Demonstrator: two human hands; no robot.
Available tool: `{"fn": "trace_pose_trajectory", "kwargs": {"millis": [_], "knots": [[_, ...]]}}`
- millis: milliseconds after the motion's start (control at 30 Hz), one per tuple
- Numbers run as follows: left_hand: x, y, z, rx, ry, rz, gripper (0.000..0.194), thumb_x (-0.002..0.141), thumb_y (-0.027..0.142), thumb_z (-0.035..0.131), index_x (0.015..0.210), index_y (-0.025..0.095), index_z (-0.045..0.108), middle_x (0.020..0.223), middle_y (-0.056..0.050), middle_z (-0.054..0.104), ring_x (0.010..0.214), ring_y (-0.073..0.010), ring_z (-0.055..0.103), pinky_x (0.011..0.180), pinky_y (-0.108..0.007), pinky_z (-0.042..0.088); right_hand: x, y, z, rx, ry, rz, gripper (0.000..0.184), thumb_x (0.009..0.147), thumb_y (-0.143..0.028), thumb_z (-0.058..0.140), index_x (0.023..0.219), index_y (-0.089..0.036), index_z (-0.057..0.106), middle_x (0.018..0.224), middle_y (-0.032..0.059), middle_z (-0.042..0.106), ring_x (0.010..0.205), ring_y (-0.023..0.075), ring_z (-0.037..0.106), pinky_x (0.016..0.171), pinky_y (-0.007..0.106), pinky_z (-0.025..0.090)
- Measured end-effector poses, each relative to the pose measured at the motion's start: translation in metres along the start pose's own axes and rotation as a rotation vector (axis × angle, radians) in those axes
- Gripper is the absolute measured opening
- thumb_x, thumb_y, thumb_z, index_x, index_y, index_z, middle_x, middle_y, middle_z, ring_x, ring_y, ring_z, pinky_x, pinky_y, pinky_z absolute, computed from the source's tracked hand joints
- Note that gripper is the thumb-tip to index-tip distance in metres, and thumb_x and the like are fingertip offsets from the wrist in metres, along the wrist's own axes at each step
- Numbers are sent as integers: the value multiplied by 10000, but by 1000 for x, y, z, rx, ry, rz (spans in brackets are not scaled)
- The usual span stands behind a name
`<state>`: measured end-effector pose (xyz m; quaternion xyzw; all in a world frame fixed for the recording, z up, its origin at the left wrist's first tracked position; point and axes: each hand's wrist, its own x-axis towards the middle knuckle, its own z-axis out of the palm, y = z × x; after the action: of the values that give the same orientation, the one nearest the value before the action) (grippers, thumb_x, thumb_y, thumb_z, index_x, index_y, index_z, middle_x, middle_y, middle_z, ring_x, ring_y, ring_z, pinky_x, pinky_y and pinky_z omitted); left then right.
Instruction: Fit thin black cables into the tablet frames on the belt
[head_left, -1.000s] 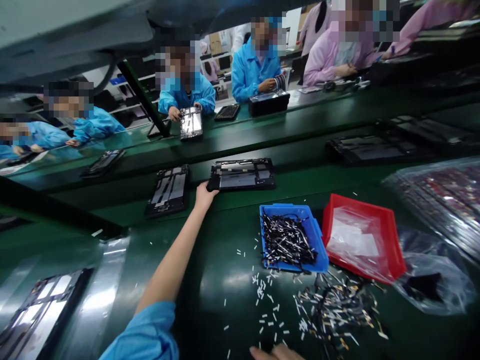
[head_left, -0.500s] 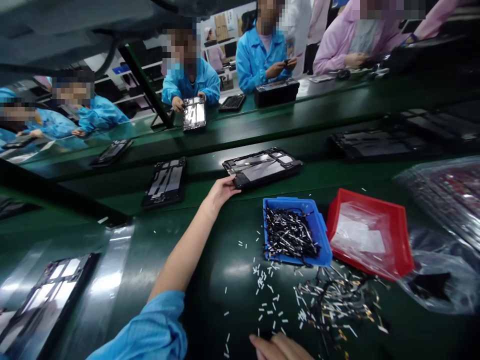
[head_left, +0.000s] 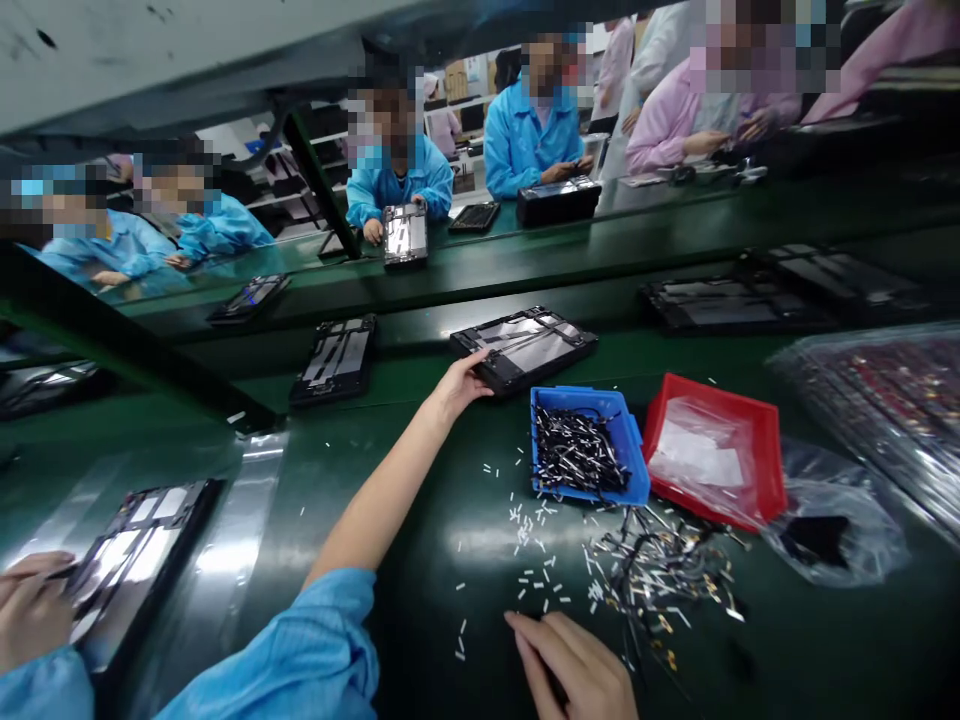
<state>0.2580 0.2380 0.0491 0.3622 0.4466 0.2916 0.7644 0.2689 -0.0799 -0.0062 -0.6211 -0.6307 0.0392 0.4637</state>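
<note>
I have the left hand at mid-frame, thumb and fingers clamped on the lower-left corner of a flat black device, which sits just right of centre, above the blue bin of dark cables. Whether its far edge touches the green surface, I can't tell. At lower centre, my right hand is curled near scattered white slips and a loose cable pile; I can't tell whether its fingertips meet. A co-worker's hand reaches another device at lower left.
</note>
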Motion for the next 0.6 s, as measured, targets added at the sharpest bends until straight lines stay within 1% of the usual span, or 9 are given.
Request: {"fn": "trace_pose_trajectory", "kwargs": {"millis": [100, 167, 267, 300, 367, 433, 467, 533, 600], "knots": [[-13, -2, 6, -54, 46, 21, 345, 928, 345, 587, 1210, 148, 564, 1185, -99, 594, 998, -213, 619, 835, -413, 548, 3, 0, -4, -20, -30, -21, 273, 912, -114, 447, 942, -193, 706, 686, 21, 688, 596, 123, 672, 560, 202, 540], [-33, -1, 4, -102, 87, 74, 298, 928, 320, 588, 1161, 135, 581, 1103, -86, 620, 903, -182, 635, 762, -357, 560, 5, -2, -5, -36, -18, -29, 278, 914, -116, 437, 935, -194, 703, 704, 24, 703, 610, 128, 683, 574, 204, 550], [-85, 1, -18, -176, 155, 188, 138, 878, 194, 605, 999, 129, 614, 874, -35, 654, 630, -109, 606, 536, -218, 508, 7, -5, -7, -45, 31, -31, 298, 930, -138, 416, 892, -197, 706, 691, 23, 709, 588, 128, 681, 566, 203, 553], [-108, 0, -29, -198, 180, 227, 111, 845, 163, 612, 953, 140, 616, 821, -16, 656, 566, -96, 586, 474, -196, 476, 8, -6, -8, -47, 41, -34, 299, 935, -150, 417, 884, -197, 708, 690, 25, 711, 589, 131, 684, 569, 203, 555], [-156, -8, -55, -229, 234, 282, 121, 776, 148, 640, 895, 161, 617, 777, 8, 664, 522, -93, 579, 421, -187, 458, 9, -8, -9, -46, 42, -47, 289, 937, -163, 428, 887, -193, 711, 707, 31, 721, 614, 139, 698, 584, 204, 562], [-204, -27, -78, -249, 294, 305, 143, 698, 155, 692, 819, 161, 616, 736, 12, 669, 517, -104, 592, 402, -186, 461, 10, -8, -10, -31, 36, -63, 273, 935, -165, 443, 901, -190, 712, 725, 31, 730, 632, 141, 709, 589, 202, 563], [-226, -41, -88, -259, 327, 309, 172, 661, 164, 726, 795, 159, 619, 724, 8, 674, 523, -114, 603, 400, -189, 467, 11, -8, -10, -20, 45, -72, 270, 934, -164, 446, 899, -191, 712, 727, 27, 733, 631, 140, 710, 585, 200, 562], [-264, -77, -101, -272, 389, 285, 243, 597, 202, 802, 765, 154, 634, 688, -5, 678, 518, -144, 615, 384, -209, 470, 12, -7, -11, -7, 80, -93, 263, 933, -174, 455, 879, -194, 712, 733, 20, 741, 629, 136, 715, 585, 193, 563], [-291, -118, -107, -260, 432, 236, 276, 609, 247, 836, 803, 157, 659, 681, -14, 680, 529, -168, 631, 408, -234, 487, 12, -4, -11, -13, 104, -115, 247, 931, -197, 474, 871, -196, 713, 750, 17, 752, 641, 137, 724, 603, 186, 568]]}}
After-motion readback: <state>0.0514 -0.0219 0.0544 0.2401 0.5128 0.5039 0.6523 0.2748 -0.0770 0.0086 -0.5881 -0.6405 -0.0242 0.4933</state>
